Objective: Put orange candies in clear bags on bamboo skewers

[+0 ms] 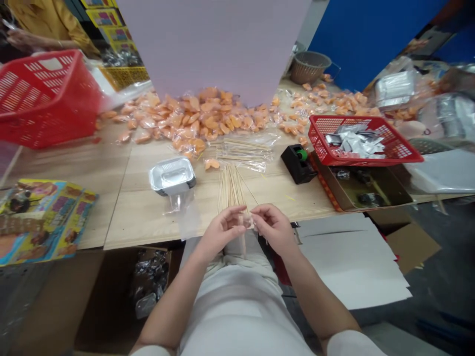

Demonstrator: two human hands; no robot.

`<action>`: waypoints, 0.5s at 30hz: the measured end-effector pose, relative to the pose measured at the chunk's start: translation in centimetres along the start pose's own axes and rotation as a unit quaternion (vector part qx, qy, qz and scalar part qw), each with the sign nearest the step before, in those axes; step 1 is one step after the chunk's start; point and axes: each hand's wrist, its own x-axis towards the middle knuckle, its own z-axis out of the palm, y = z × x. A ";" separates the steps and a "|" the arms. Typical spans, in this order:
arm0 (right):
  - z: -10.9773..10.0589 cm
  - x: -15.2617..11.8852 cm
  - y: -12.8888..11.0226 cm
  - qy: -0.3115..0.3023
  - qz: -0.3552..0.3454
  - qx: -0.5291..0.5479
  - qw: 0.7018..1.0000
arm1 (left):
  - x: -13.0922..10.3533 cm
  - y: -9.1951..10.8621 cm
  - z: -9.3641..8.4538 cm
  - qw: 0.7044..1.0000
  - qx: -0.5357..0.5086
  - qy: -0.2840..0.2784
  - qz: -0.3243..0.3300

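At the table's front edge, my left hand (227, 228) is closed on a narrow clear plastic bag (243, 240), which hangs down over my lap. My right hand (272, 226) pinches the same bag near its upper end, thumb against fingers. Whether sticks are inside the bag is too blurred to tell. Just beyond my hands, a bundle of thin wooden sticks (232, 185) lies fanned on the table. Behind it are clear bags with sticks in them (243, 152). A stack of foil trays (172, 175) sits to the left, and a black tape dispenser (299, 164) to the right.
Many orange wrapped pieces (208, 116) are heaped along the back by a pale panel (218, 44). A red basket (365, 160) with silvery packets stands right; another red basket (48, 104) stands left. Yellow printed packages (44, 217) lie front left. A person in yellow (52, 22) is far left.
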 end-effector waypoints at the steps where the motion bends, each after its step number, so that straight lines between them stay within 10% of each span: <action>1: -0.1 0.1 0.0 -0.002 0.000 0.001 1.000 | 0.0 -0.2 -0.1 1.000 0.007 0.006 -0.007; 15: -1.5 0.3 -0.7 -0.033 -0.185 -0.160 0.969 | 0.6 0.3 0.7 0.996 -0.036 0.027 -0.081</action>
